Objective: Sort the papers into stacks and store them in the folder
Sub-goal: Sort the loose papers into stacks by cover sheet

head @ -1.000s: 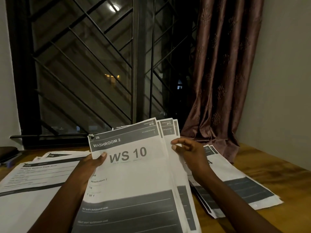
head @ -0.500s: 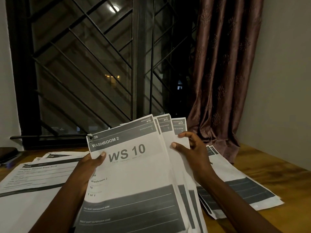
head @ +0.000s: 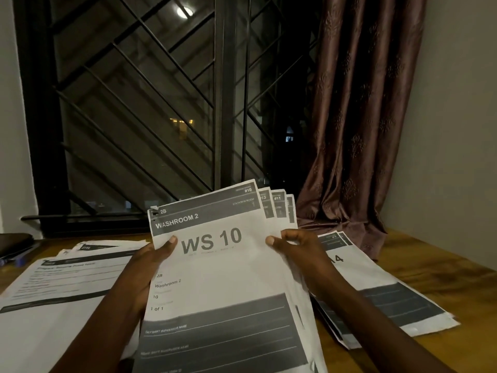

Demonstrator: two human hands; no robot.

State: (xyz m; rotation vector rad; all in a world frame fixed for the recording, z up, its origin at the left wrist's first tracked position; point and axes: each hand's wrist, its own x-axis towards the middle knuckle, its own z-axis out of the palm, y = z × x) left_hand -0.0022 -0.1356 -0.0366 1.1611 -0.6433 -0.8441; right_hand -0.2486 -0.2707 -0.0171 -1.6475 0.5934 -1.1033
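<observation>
Behind the right hand's fingers (head: 291,239), the fanned sheets (head: 278,203) hide all but corners; the bottom edge crops the front sheet (head: 215,278).

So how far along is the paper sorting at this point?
Partly done. Two piles already lie on the table: one on the left, one on the right. In hand: the left hand and right hand hold a fanned bundle topped by the WS 10 sheet. Left: that bundle needs sorting, and no folder is clearly visible, so nothing looks stored.
</observation>
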